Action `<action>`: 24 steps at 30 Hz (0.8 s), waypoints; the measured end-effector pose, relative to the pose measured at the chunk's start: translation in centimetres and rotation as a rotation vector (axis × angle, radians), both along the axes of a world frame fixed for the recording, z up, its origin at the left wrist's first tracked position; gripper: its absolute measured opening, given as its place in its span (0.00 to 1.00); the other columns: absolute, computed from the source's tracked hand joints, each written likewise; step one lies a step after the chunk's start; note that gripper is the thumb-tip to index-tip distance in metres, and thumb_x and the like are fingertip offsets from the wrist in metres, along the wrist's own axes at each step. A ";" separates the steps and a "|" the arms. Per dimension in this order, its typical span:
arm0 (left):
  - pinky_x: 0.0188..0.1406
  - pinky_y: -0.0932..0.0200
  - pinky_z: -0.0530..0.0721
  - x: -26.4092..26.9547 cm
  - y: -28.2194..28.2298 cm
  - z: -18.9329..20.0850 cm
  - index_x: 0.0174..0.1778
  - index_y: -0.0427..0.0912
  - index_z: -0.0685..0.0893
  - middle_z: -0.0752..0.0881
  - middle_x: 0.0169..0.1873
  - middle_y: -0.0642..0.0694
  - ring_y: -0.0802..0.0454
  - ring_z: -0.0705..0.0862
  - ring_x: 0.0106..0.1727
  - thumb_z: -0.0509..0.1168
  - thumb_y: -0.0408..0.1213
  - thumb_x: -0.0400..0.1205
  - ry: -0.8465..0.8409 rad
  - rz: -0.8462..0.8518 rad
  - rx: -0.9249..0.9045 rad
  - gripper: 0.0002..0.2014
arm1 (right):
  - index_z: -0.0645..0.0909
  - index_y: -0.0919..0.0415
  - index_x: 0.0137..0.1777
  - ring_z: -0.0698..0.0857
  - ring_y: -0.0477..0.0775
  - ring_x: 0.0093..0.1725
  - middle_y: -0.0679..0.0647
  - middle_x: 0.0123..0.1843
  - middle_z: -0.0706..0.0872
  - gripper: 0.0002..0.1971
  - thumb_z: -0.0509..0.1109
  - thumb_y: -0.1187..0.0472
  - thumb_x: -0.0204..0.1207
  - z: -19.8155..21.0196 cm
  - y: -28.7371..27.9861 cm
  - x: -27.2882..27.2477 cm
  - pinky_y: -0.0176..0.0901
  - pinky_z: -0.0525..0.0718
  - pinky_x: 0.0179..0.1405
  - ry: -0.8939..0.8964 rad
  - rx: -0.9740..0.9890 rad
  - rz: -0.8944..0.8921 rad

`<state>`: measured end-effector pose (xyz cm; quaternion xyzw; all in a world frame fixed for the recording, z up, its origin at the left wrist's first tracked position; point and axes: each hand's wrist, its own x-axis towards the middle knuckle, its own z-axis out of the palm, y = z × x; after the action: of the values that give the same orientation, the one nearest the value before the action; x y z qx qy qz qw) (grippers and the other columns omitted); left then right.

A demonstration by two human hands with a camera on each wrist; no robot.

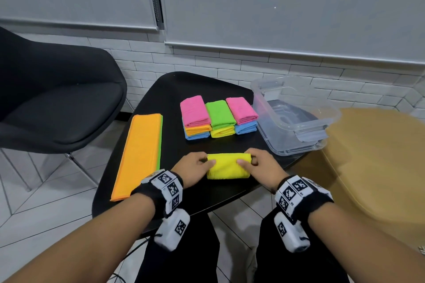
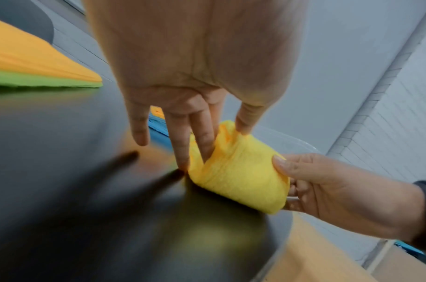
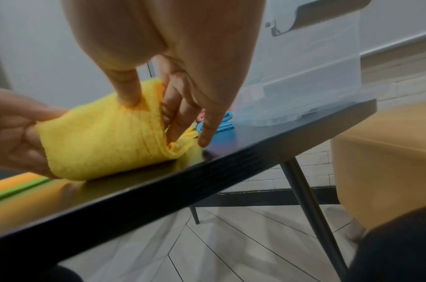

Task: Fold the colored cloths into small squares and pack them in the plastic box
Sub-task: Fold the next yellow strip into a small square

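Note:
A yellow cloth [image 1: 228,166] [image 2: 240,177] [image 3: 105,137], folded to a small block, lies on the black table near its front edge. My left hand [image 1: 197,167] [image 2: 207,137] pinches its left end, thumb on top and fingers inside the fold. At the other end my right hand [image 1: 257,165] [image 3: 158,110] pinches it the same way. Behind it lie three piles of folded cloths [image 1: 218,117] in pink, green, orange, yellow and blue. A clear plastic box [image 1: 294,119] [image 3: 310,80] stands at the right of the table with no cloth in it.
A long orange cloth [image 1: 140,154] [image 2: 26,57] lies over a green one on the table's left side. A black chair [image 1: 53,103] stands at the left and a tan seat [image 1: 379,163] at the right. The table edge [image 3: 207,183] runs just in front of the hands.

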<state>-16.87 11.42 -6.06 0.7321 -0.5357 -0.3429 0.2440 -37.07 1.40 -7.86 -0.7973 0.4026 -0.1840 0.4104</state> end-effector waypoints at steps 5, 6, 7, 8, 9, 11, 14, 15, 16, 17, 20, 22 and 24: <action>0.39 0.57 0.73 0.0 -2.5 -0.6 0.39 0.44 0.80 0.81 0.35 0.47 0.48 0.82 0.43 0.54 0.52 0.87 -0.161 0.136 0.039 0.19 | 0.77 0.56 0.48 0.80 0.51 0.43 0.53 0.40 0.81 0.09 0.73 0.54 0.76 -0.1 -1.3 1.9 0.44 0.78 0.47 0.081 0.096 -0.234; 0.36 0.57 0.71 -0.1 -3.0 -0.7 0.33 0.44 0.76 0.78 0.31 0.48 0.48 0.80 0.40 0.53 0.53 0.86 -0.169 0.156 0.040 0.21 | 0.76 0.57 0.48 0.80 0.52 0.45 0.53 0.41 0.81 0.09 0.72 0.54 0.76 -0.1 -1.4 2.3 0.44 0.78 0.49 0.081 0.088 -0.264; 0.33 0.56 0.70 -0.3 -3.4 -0.9 0.29 0.44 0.71 0.75 0.28 0.48 0.48 0.78 0.36 0.52 0.56 0.86 -0.168 0.172 0.041 0.24 | 0.77 0.57 0.48 0.80 0.53 0.47 0.53 0.43 0.81 0.09 0.72 0.55 0.76 0.0 -1.4 2.6 0.44 0.78 0.50 0.091 0.081 -0.291; 0.31 0.56 0.69 -0.3 -3.7 -1.1 0.28 0.44 0.68 0.72 0.26 0.48 0.48 0.76 0.33 0.52 0.59 0.85 -0.168 0.181 0.043 0.25 | 0.77 0.58 0.49 0.81 0.53 0.48 0.53 0.44 0.81 0.09 0.72 0.55 0.76 0.1 -1.5 2.9 0.43 0.78 0.50 0.101 0.071 -0.312; 0.32 0.56 0.69 -0.4 -3.9 -1.2 0.28 0.44 0.67 0.71 0.26 0.47 0.49 0.75 0.31 0.52 0.61 0.84 -0.177 0.185 0.048 0.26 | 0.77 0.58 0.49 0.81 0.54 0.49 0.54 0.45 0.81 0.09 0.72 0.55 0.77 0.1 -1.5 3.1 0.43 0.78 0.50 0.119 0.067 -0.329; 0.34 0.55 0.71 -0.4 -4.2 -1.4 0.28 0.44 0.68 0.72 0.26 0.48 0.49 0.75 0.32 0.54 0.61 0.83 -0.212 0.188 0.068 0.26 | 0.77 0.58 0.51 0.81 0.55 0.51 0.54 0.47 0.81 0.10 0.71 0.54 0.77 0.1 -1.5 3.5 0.44 0.78 0.52 0.152 0.054 -0.354; 0.36 0.57 0.73 -0.3 -4.7 -1.8 0.28 0.44 0.69 0.73 0.26 0.49 0.47 0.77 0.35 0.58 0.55 0.84 -0.243 0.208 0.085 0.23 | 0.76 0.58 0.54 0.82 0.58 0.52 0.57 0.49 0.82 0.12 0.71 0.53 0.77 0.1 -1.5 3.9 0.47 0.80 0.54 0.195 0.036 -0.353; 0.35 0.57 0.72 -0.3 -4.8 -2.0 0.28 0.44 0.69 0.73 0.27 0.49 0.47 0.77 0.36 0.59 0.54 0.84 -0.255 0.211 0.090 0.22 | 0.75 0.59 0.55 0.82 0.58 0.53 0.58 0.50 0.82 0.13 0.70 0.53 0.78 0.1 -1.4 4.1 0.48 0.80 0.54 0.220 0.029 -0.336; 0.35 0.57 0.72 -0.4 -4.9 -2.1 0.30 0.44 0.70 0.74 0.28 0.49 0.47 0.77 0.36 0.59 0.54 0.84 -0.271 0.210 0.099 0.22 | 0.73 0.59 0.56 0.82 0.60 0.54 0.59 0.51 0.82 0.13 0.68 0.53 0.79 0.2 -1.3 4.3 0.48 0.80 0.53 0.253 0.012 -0.312; 0.34 0.57 0.72 -0.5 -5.0 -2.1 0.32 0.44 0.71 0.76 0.30 0.48 0.47 0.78 0.37 0.59 0.55 0.84 -0.292 0.207 0.110 0.21 | 0.72 0.59 0.58 0.82 0.61 0.54 0.59 0.52 0.81 0.13 0.66 0.53 0.80 0.4 -1.1 4.6 0.49 0.79 0.52 0.295 -0.020 -0.287; 0.38 0.56 0.76 -0.9 -5.2 -2.2 0.47 0.42 0.78 0.83 0.43 0.45 0.46 0.82 0.44 0.56 0.57 0.84 -0.402 0.194 0.149 0.20 | 0.69 0.60 0.65 0.79 0.62 0.60 0.59 0.60 0.77 0.14 0.59 0.55 0.84 0.3 0.0 5.2 0.51 0.76 0.52 0.488 -0.270 -0.193; 0.39 0.55 0.77 -1.1 -5.0 -2.2 0.53 0.42 0.77 0.84 0.48 0.44 0.45 0.84 0.48 0.55 0.57 0.84 -0.453 0.200 0.149 0.21 | 0.66 0.60 0.73 0.73 0.60 0.68 0.59 0.70 0.70 0.19 0.53 0.54 0.86 0.0 0.8 5.2 0.52 0.73 0.59 0.595 -0.451 -0.149; 0.39 0.54 0.78 -1.0 -5.0 -2.3 0.55 0.42 0.75 0.84 0.49 0.43 0.44 0.85 0.48 0.55 0.58 0.84 -0.452 0.208 0.140 0.21 | 0.56 0.61 0.82 0.60 0.60 0.80 0.60 0.81 0.59 0.26 0.47 0.50 0.87 -0.4 1.5 4.9 0.57 0.66 0.72 0.637 -0.497 -0.077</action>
<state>-17.91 6.43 -8.40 0.8562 -0.4735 -0.1800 0.1010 -32.16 2.92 -8.23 -0.8736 0.4825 -0.0346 0.0528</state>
